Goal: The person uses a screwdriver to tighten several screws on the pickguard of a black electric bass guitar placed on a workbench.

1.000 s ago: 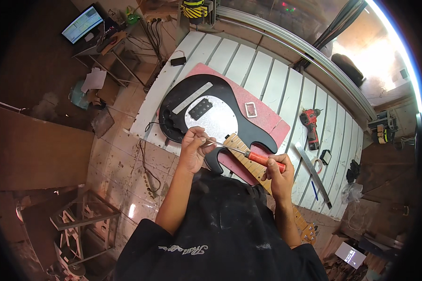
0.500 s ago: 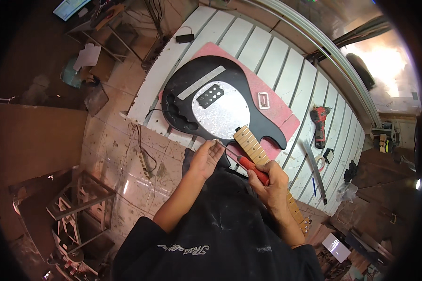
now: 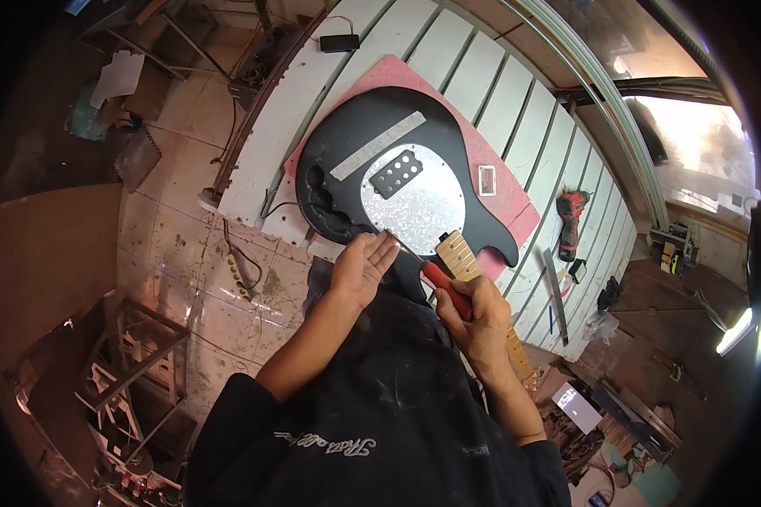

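My right hand is closed around the red handle of a screwdriver, its shaft slanting up and left. At the shaft's tip, the fingers of my left hand are pinched together, palm turned partly up; whatever small thing they hold is too small to make out. Just beyond lies a black guitar body with a white pearly pickguard. A black plate with holes sits on the pickguard, and a grey strip lies above it. The fretted wooden neck runs beneath the screwdriver and past my right hand.
The body rests on a pink mat on a white slatted table. A metal frame lies on the mat. Rightward are a red drill, a metal ruler and a blue pen. A black block sits far left.
The view has shifted, so the table and guitar body appear moved. Both hands stay together at the screwdriver, its tip still at my left fingers.
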A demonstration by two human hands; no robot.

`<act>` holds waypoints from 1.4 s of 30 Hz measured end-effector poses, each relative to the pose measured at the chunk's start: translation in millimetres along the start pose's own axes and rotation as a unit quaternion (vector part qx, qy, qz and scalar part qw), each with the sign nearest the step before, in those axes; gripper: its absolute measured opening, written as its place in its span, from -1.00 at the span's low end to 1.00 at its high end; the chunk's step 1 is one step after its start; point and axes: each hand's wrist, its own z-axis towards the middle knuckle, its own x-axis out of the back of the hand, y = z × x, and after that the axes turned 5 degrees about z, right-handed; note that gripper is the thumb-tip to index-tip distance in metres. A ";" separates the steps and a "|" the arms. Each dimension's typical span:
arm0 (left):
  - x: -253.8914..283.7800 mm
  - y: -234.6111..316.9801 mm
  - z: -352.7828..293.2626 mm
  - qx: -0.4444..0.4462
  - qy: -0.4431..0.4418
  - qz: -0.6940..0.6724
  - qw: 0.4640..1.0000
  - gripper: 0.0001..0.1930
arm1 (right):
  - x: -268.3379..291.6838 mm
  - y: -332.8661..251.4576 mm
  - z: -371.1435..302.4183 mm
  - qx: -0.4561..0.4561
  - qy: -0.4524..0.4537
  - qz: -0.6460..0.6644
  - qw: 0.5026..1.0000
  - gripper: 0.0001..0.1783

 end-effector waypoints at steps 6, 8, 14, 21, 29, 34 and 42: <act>0.4 21.4 2.2 0.023 -0.002 -0.012 1.000 -0.72 | -15.8 -19.1 17.6 0.003 -0.027 -0.024 0.999 -0.73; -0.4 26.3 3.1 0.029 -0.004 -0.014 0.999 -0.72 | -18.6 -22.9 20.2 0.000 -0.030 -0.030 0.999 -0.73; 3.4 34.7 7.2 0.072 -0.014 -0.019 0.997 -0.69 | -22.3 -37.0 28.8 -0.012 -0.045 -0.058 0.997 -0.73; 3.7 43.0 9.6 0.097 -0.025 -0.025 0.995 -0.68 | -27.1 -49.1 37.7 -0.015 -0.066 -0.080 0.995 -0.71; 2.5 55.3 6.9 0.116 -0.017 -0.032 0.993 -0.65 | -27.0 -82.4 54.0 -0.057 -0.129 -0.138 0.980 -0.78; 4.1 54.6 10.1 0.118 -0.035 -0.038 0.992 -0.74 | -34.8 -89.8 56.1 -0.040 -0.132 -0.144 0.980 -0.83; 3.3 61.2 11.8 0.135 -0.045 -0.015 0.990 -0.81 | -29.0 -88.1 76.6 -0.039 -0.151 -0.107 0.982 -0.82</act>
